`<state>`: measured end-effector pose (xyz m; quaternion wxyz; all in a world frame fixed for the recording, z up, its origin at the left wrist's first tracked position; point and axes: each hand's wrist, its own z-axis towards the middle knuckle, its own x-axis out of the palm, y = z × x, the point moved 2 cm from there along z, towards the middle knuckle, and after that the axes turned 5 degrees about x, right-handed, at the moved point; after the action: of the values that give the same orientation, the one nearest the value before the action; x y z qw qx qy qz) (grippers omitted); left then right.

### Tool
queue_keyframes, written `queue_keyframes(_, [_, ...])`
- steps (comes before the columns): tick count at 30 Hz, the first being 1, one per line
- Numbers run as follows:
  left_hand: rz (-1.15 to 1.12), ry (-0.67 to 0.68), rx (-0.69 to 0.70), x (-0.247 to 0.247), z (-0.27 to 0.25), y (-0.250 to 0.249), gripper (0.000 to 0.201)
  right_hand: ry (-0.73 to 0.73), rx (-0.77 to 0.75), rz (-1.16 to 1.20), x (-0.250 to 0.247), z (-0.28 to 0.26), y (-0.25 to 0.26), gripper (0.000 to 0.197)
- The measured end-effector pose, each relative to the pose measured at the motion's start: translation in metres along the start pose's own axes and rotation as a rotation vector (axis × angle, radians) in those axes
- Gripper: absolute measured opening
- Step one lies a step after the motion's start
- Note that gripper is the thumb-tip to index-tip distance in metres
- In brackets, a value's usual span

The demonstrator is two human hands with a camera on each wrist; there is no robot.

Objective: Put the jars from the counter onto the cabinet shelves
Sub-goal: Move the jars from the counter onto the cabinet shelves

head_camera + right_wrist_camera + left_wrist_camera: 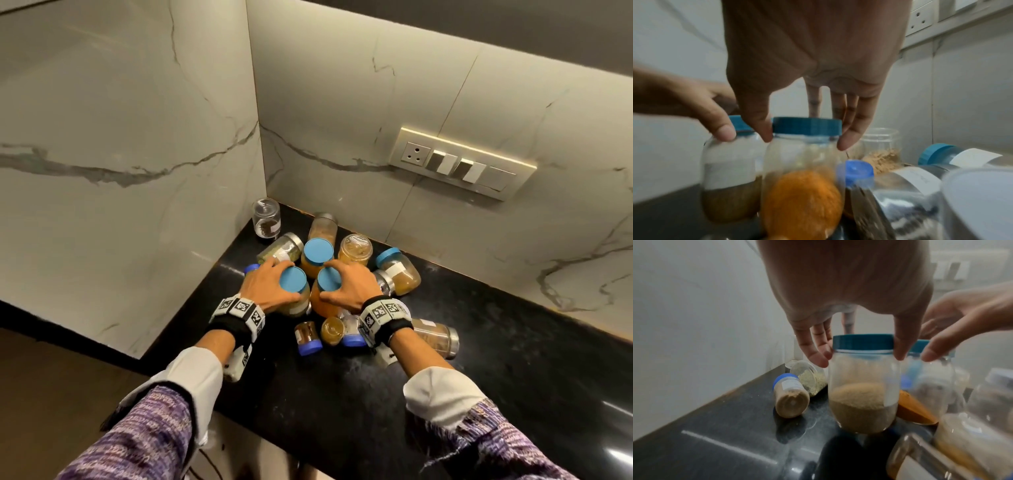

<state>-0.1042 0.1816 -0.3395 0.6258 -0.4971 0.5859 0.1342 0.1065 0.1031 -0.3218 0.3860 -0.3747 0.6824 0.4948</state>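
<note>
Two upright blue-lidded jars stand side by side on the black counter. My left hand grips the lid of the jar of tan powder from above, thumb on one side and fingers on the other. My right hand grips the lid of the jar of orange powder the same way. In the left wrist view the right hand shows beside the left hand. Whether either jar is off the counter I cannot tell. No cabinet shelf is in view.
Several more jars crowd the hands: an upright blue-lidded one behind, a clear one in the corner, toppled ones at right and front right, small ones in front. Marble walls close the left and back; a switch panel hangs on the back wall.
</note>
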Motion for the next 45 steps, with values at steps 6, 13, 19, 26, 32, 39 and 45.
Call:
queue_keyframes(6, [-0.042, -0.134, 0.144, -0.090, -0.028, -0.025, 0.095, -0.218, 0.100, 0.221, -0.084, -0.031, 0.036, 0.073])
queue_keyframes(13, [-0.016, -0.383, 0.416, -0.248, -0.081, -0.102, 0.084, -0.368, 0.136, 0.137, -0.222, -0.094, 0.112, 0.067])
queue_keyframes(19, [-0.054, -0.458, 0.577, -0.355, -0.137, -0.163, 0.081, -0.424, 0.092, -0.031, -0.327, -0.162, 0.195, 0.062])
queue_keyframes(26, [-0.079, -0.541, 0.641, -0.446, -0.178, -0.213, 0.075, -0.464, 0.058, -0.106, -0.429, -0.202, 0.256, 0.062])
queue_keyframes(32, [-0.034, -0.419, 0.549, -0.501, -0.164, -0.248, 0.061, -0.453, 0.083, -0.147, -0.489, -0.182, 0.277, 0.061])
queue_keyframes(39, [0.120, -0.224, 0.404, -0.535, -0.113, -0.265, 0.061, -0.415, 0.051, -0.179, -0.525, -0.135, 0.273, 0.056])
queue_keyframes(45, [0.208, -0.277, 0.311, -0.559, -0.077, -0.285, 0.055, -0.380, 0.012, -0.154, -0.553, -0.091, 0.270, 0.050])
